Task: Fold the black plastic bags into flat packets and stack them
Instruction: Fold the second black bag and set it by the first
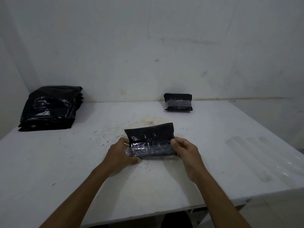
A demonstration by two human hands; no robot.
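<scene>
From the head camera, the left hand [122, 152] and right hand [185, 149] grip opposite ends of a taped black packet [150, 140] over the table [65, 162]. A pile of bags [51, 107] lies far left of the hands; another packet [178, 102] lies beyond the right hand.

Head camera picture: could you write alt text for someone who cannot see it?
Two bare hands, left hand and right hand, grip a folded black plastic packet by its ends over a stained white table. A finished taped packet lies far right by the wall; a pile of black bags sits far left.
</scene>
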